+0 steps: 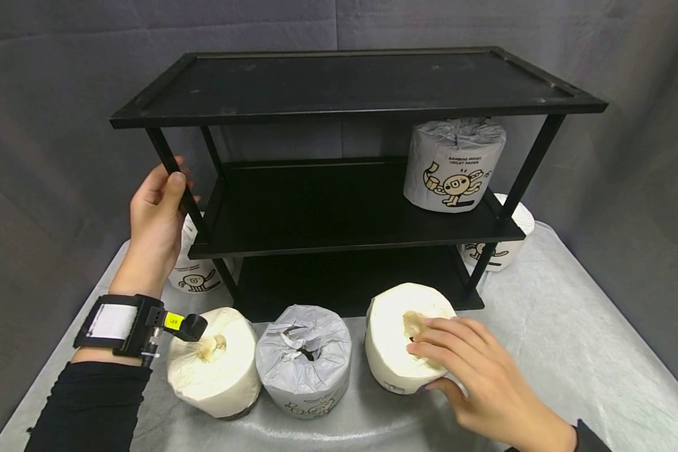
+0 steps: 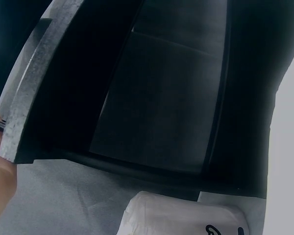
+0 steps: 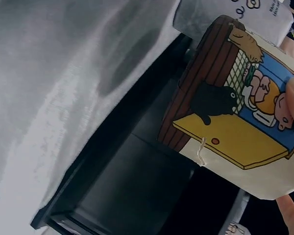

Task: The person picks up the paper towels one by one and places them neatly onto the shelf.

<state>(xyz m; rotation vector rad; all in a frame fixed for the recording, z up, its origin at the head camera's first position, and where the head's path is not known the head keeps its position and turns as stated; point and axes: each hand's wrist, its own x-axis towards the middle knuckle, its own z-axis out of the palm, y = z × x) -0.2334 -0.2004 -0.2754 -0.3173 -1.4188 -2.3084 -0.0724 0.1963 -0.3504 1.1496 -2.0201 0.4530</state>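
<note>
Before the black three-tier rack (image 1: 339,81): cream toilet roll (image 1: 387,333) in right hand (image 1: 480,376)

Right hand clamped on the roll, fingers at its core hole, thumb against its side; roll tilted, near the rack's right front, contact with the cloth (image 1: 565,339) undeterminable. Left hand (image 1: 157,216) wrapped round the left front post (image 1: 162,149). Further left: grey-wrapped roll (image 1: 316,384) just beside a second cream roll (image 1: 226,370). Middle tier, right end: one cartoon-printed roll (image 1: 454,166), upright
</note>
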